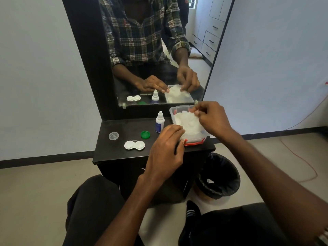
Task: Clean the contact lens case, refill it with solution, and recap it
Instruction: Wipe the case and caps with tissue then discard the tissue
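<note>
In the head view, the left hand (164, 150) presses its fingers on the near edge of the clear box (194, 138), probably to steady it, while the right hand (211, 119) pinches a white tissue (188, 121) out of it, likely for wiping. The lens case (134, 145) lies white and uncapped at near left on the dark shelf (110, 153), with the solution bottle (159, 122) and green cap (145, 134) just beyond.

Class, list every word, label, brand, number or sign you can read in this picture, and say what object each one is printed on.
No text can be read anywhere in this view.
dropper bottle: it carries a dark blue label, but any print on it is too small and blurred to read.
contact lens case, green cap, clear cap, tissue box: no lettering visible.
</note>
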